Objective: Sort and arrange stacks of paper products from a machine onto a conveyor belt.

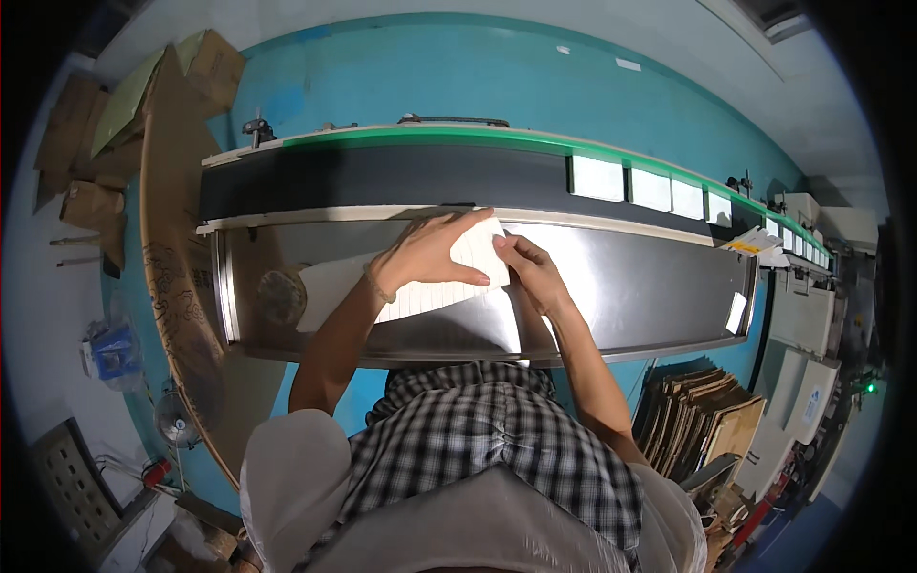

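Note:
A long row of thin white pieces (420, 301), packed side by side, lies on the metal worktable (650, 286) in front of me. My left hand (430, 253) reaches over the row's right end, its thumb on the near side and its fingers on the far side of a white flat piece (471, 250). My right hand (530, 272) pinches that piece's right edge, thumb on top; its other fingers are partly hidden. Whether the piece is a single packet or several together, I cannot tell. A brownish round object (282, 296) sits by the row's left end.
Beyond the table runs a dark conveyor belt (430, 186) with a green rail (382, 139). Several white flat packets (597, 179) stand along its right part. Loose papers (755, 243) lie at the table's right corner. A cardboard panel (172, 239) rises at left; flattened cardboard (702, 411) leans at right.

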The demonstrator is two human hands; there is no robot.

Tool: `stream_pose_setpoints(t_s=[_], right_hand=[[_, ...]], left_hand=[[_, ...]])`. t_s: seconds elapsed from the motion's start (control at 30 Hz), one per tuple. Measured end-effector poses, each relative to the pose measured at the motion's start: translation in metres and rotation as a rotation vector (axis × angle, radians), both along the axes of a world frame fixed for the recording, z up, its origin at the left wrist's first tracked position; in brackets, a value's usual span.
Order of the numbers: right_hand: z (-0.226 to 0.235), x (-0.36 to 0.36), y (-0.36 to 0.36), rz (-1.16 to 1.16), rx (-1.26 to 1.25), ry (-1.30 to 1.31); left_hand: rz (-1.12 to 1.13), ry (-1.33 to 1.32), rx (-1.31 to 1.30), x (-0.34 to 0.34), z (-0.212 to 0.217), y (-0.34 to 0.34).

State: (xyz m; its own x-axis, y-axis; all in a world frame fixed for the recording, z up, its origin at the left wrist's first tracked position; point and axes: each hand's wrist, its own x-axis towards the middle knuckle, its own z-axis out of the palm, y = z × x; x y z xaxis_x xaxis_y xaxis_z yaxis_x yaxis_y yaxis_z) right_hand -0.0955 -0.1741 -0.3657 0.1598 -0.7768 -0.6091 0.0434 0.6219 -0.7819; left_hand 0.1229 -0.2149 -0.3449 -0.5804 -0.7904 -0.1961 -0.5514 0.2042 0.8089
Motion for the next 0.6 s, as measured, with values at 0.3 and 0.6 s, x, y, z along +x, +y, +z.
stream_pose_setpoints(t_s=[0.3,0.6], right_hand=[[-0.012,-0.026,-0.031,-0.142,-0.167,0.227],[-0.019,0.018,0.003,-0.043,-0.101,0.064]], left_hand=[[0.010,0.042,0.007,0.002,-0.002,-0.005],[-0.014,0.084,-0.120,0.014,-0.014,-0.003]])
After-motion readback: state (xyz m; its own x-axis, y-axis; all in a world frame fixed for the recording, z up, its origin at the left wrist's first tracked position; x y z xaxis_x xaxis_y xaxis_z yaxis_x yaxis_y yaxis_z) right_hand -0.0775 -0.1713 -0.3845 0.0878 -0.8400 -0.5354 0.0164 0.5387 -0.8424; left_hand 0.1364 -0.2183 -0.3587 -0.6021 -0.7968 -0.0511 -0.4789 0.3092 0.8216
